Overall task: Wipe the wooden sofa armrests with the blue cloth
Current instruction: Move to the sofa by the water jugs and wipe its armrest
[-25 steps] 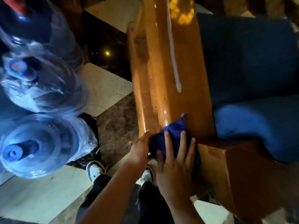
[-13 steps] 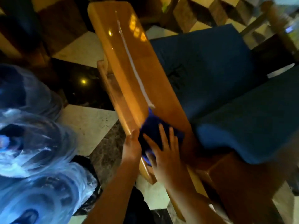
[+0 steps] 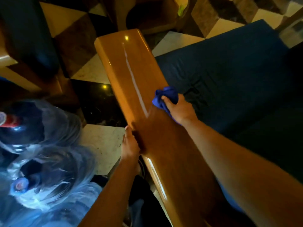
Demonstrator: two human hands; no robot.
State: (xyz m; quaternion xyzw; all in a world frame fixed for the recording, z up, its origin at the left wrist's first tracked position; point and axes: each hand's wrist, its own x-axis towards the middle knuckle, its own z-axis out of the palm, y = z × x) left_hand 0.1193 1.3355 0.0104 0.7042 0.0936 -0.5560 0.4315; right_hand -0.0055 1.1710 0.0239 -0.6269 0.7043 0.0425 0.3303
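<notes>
The glossy wooden armrest runs from the upper middle down to the lower right, with a thin pale streak along its top. My right hand grips the bunched blue cloth and presses it on the armrest's right edge, beside the seat cushion. My left hand rests against the armrest's left edge, nearer to me, with its fingers wrapped over the side. Nothing else is in that hand.
A dark blue seat cushion lies right of the armrest. Large clear water bottles stand on the floor at the left, one with a red cap. Checkered marble floor shows beyond, with dark wooden furniture at the upper left.
The cloth has moved up along the armrest and over to its right edge in my right hand. My left hand has let go of the cloth and stayed on the left edge. The view shifted.
</notes>
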